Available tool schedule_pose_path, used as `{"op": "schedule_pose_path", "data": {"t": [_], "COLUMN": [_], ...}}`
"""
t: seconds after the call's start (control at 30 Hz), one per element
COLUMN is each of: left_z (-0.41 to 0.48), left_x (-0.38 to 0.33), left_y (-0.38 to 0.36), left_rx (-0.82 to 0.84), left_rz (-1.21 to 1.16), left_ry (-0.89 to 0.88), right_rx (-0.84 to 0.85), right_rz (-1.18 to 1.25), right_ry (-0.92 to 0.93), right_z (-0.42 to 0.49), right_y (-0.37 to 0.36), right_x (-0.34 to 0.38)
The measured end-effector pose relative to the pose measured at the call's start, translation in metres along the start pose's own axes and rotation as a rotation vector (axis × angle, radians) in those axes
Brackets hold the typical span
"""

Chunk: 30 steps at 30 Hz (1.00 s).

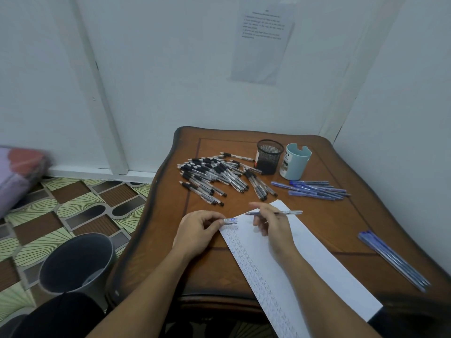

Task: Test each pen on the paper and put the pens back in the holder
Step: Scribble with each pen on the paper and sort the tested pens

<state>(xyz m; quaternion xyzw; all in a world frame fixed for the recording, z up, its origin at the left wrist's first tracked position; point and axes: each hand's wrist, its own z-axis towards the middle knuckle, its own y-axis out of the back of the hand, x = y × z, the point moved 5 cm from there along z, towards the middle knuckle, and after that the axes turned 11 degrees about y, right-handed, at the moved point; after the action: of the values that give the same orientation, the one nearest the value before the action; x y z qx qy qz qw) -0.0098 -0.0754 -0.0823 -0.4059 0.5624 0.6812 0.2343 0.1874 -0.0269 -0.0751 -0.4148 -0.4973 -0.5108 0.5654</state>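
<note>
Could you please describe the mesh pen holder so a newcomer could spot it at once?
On the brown wooden table, look to the far edge. Two cups stand side by side; the mesh holder is the left one, black see-through wire, unlike the solid pale-blue cup.

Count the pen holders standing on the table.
2. The black mesh holder stands at the table's far side, beside the pile of black pens; the light blue holder stands just right of it. None seems hidden.

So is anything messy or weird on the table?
Yes. The black pens lie in a jumbled heap on the table beside the mesh holder, not inside it. Some blue pens lie loose by the pale cup too.
</note>
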Motion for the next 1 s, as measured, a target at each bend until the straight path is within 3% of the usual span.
{"op": "schedule_pose_path", "data": {"t": [0.2, 0.33, 0.8, 1.0], "left_z": [0.002, 0.003, 0.002, 0.004], "left_x": [0.004, 0.004, 0.001, 0.006], "left_y": [-0.001, -0.002, -0.002, -0.004], "left_rx": [0.004, 0.007, 0.034, 0.037], "left_rz": [-0.026, -0.039, -0.079, -0.059], "left_ry": [0.043, 0.051, 0.032, 0.037], "right_rx": [0.101, 0.083, 0.243, 0.331], "right_rz": [0.045, 0.060, -0.083, -0.007], "right_ry": [-0.052, -0.037, -0.044, -0.078], "right_z": [0.000, 0.000, 0.001, -0.002], "right_y": [-0.006, -0.006, -0.006, -0.016], "right_x": [0.000, 0.000, 0.003, -0.002]}}
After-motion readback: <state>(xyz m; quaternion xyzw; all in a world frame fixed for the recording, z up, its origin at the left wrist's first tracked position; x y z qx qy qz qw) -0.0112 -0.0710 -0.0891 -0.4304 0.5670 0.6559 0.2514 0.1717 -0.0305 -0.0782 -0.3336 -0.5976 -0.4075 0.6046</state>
